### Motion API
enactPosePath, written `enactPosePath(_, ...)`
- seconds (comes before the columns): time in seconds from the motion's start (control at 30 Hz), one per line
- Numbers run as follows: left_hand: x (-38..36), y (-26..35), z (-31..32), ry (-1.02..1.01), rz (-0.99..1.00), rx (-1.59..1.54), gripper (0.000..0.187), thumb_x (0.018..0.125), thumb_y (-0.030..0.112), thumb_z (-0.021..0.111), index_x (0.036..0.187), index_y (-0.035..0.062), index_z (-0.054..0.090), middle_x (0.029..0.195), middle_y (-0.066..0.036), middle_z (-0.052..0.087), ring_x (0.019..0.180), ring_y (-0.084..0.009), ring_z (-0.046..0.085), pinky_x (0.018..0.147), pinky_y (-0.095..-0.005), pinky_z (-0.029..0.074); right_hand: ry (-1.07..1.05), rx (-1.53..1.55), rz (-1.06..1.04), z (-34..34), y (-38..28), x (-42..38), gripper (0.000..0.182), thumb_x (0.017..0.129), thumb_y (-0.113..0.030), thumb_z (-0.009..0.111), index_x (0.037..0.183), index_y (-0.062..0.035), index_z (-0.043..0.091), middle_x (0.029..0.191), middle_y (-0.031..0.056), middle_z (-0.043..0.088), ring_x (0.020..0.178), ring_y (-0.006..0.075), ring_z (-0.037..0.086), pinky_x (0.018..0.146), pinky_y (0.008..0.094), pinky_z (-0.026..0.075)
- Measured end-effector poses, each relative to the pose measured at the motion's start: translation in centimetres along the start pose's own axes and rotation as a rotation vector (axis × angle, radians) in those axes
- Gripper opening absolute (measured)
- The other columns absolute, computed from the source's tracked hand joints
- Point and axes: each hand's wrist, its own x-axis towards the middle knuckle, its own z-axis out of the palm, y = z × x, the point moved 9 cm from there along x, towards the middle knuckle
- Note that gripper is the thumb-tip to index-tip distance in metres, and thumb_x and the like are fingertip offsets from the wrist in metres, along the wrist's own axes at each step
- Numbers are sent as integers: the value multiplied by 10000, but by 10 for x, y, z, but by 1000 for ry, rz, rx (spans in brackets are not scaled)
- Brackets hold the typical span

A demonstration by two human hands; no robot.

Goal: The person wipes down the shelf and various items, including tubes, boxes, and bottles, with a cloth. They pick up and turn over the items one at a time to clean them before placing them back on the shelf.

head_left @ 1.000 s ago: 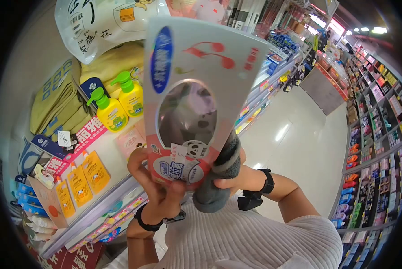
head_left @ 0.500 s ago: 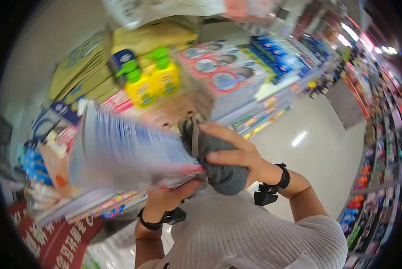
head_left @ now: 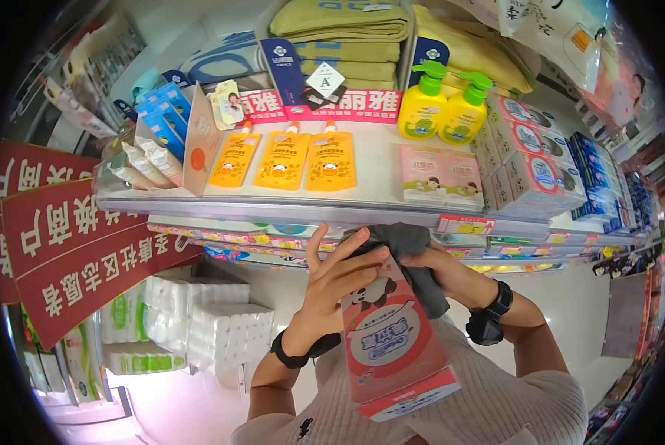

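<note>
A tall red-and-white carton point(head_left: 392, 341) with a panda and blue lettering is held tilted in front of my chest. My left hand point(head_left: 331, 285) grips its upper left side, with the fingers bent over the panda end. A dark grey cloth point(head_left: 421, 256) is bunched in my right hand point(head_left: 447, 273) and pressed against the carton's upper right edge. My right fingers are partly hidden by the cloth.
Just ahead is a shelf point(head_left: 273, 209) with orange pouches point(head_left: 280, 159), yellow pump bottles point(head_left: 421, 107), pink boxes point(head_left: 440, 174) and folded towels point(head_left: 340, 55). Red signs point(head_left: 73, 252) hang at left above wrapped paper rolls point(head_left: 225, 337).
My view has swung so the shelf lies straight ahead. The carton, blurred and out to the left before, is now close to my chest with its printed panel showing. The cloth stays in my right hand.
</note>
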Motion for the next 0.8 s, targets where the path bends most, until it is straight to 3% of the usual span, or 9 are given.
enactPosePath(0.13,-18,-31,-10,48,-23,-7,289,658,130,700,907,73,565,1098,-80,605,1182,-280,447,1039,-483,130,34,-45,-71,-18,-7,-2,444,805,-45,515,1234,-16,407,1179,88,505,1058,189,510,903,327,421)
enactPosePath(0.2,-22,-37,-28,74,25,55,346,650,124,702,962,66,563,1110,-75,597,1173,-286,453,1042,-468,161,-16,217,0,-22,-4,-7,470,795,-24,502,1248,-2,381,1190,120,492,1055,229,513,881,385,441)
enactPosePath(0.27,-28,-75,-55,144,-495,70,504,680,107,699,1134,44,488,1164,-106,537,1142,-281,460,1020,-412,259,-31,300,-51,-17,-16,-17,514,795,-60,488,1281,7,333,1206,156,471,1021,270,531,855,435,454)
enactPosePath(0.33,-5,-66,-77,297,-558,105,597,753,113,658,1266,27,366,1207,-142,456,1121,-263,452,963,-362,343,-18,269,-178,-22,-32,-30,563,795,-114,476,1313,-1,288,1218,169,457,1000,281,541,864,420,449)
enactPosePath(0.37,8,-71,-77,248,-595,-48,603,815,137,598,1319,11,292,1257,-160,397,1116,-217,445,941,-329,355,-9,156,-219,-27,-36,-35,592,790,-150,468,1326,1,267,1217,171,455,1010,278,534,867,405,446)
enactPosePath(0.53,26,-118,-75,120,-810,-176,597,841,151,552,1349,12,271,1228,-145,451,1044,-163,478,897,-266,369,54,158,-304,-40,-37,-48,626,768,-138,489,1329,16,256,1226,167,447,1061,266,505,880,389,442)
enactPosePath(0.63,28,-133,-64,73,-914,-124,488,860,239,529,1268,-3,412,1132,-106,522,986,-135,496,864,-233,372,105,153,-334,-42,-40,-58,633,765,-142,501,1326,22,258,1244,165,432,1083,258,493,880,395,447)
enactPosePath(0.8,27,-158,-81,83,-912,18,409,869,297,522,1146,-3,533,1007,-70,567,910,-105,504,810,-216,385,152,248,-329,-50,-36,-71,590,783,-94,504,1318,11,280,1278,159,404,1110,262,476,877,433,456)
